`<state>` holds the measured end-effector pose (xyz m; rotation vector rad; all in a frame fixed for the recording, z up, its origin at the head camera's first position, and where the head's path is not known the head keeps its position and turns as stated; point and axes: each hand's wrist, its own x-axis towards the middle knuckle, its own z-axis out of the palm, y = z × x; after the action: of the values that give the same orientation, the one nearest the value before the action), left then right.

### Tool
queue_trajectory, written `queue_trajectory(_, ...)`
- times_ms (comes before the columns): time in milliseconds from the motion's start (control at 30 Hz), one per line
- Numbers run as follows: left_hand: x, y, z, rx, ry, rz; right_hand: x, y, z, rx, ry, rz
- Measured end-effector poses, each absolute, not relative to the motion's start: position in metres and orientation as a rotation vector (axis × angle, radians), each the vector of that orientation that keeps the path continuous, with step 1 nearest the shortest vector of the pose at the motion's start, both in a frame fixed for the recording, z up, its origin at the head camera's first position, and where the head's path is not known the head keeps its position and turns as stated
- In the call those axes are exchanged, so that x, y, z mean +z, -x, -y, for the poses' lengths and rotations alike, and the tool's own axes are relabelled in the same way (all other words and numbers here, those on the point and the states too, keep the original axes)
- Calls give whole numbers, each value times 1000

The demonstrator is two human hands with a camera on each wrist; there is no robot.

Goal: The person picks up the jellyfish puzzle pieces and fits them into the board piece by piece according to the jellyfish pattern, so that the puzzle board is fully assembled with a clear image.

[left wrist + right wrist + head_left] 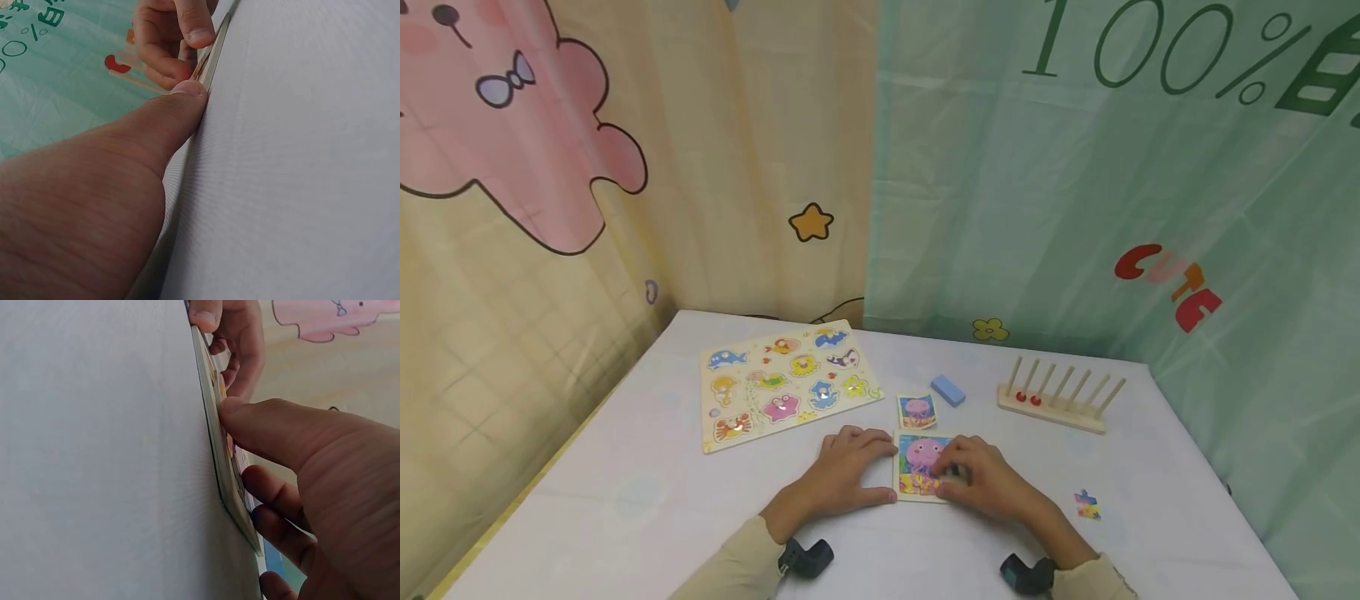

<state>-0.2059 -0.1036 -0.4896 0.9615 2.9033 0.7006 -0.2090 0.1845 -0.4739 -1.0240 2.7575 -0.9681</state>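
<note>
In the head view a square jigsaw puzzle (922,452) with a pink jellyfish picture lies flat on the table. My left hand (848,472) is at its left side, thumb and forefinger spread along the edge and touching it. My right hand (987,481) bends over the puzzle's right part; thumb and fingers pinch at a puzzle piece (229,445) on the board, mostly covered by them. From the right wrist view, the tray's edge (215,450) shows below the thumb. A loose puzzle piece (1087,505) lies to the right of my right hand.
Behind the puzzle lie a small jellyfish picture card (917,411) and a blue block (948,390). A sea-animal peg puzzle board (790,385) is at the back left. A wooden peg rack (1052,407) with red beads stands at the back right. Curtains (1000,192) hang behind the table.
</note>
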Motion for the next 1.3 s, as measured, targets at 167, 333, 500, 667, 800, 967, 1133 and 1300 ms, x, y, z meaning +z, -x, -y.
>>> queue_trajectory(167, -488, 206, 103, 699, -958, -2900, -474, 208, -183, -953, 1047, -2789)
queue_trajectory(333, -488, 206, 102, 696, -955, -2896, -474, 207, -183, -934, 1050, -2813)
queue_trajectory(500, -488, 206, 102, 701, -948, -2891, -472, 206, -184, -909, 1074, -2801)
queue_trajectory(667, -489, 205, 101, 710, -960, -2889, -466, 206, -192, -914, 1124, -2751)
queue_trajectory(800, -491, 204, 101, 724, -964, -2883, -458, 203, -207, -939, 1104, -2742)
queue_trajectory(967, -493, 203, 100, 735, -966, -2866, -452, 191, -248, -916, 927, -2805)
queue_trajectory(1133, -493, 204, 102, 721, -972, -2880, -453, 172, -301, -966, 874, -2937)
queue_trajectory(1300, -490, 206, 104, 724, -974, -2892, -463, 159, -353, -1012, 823, -3122)
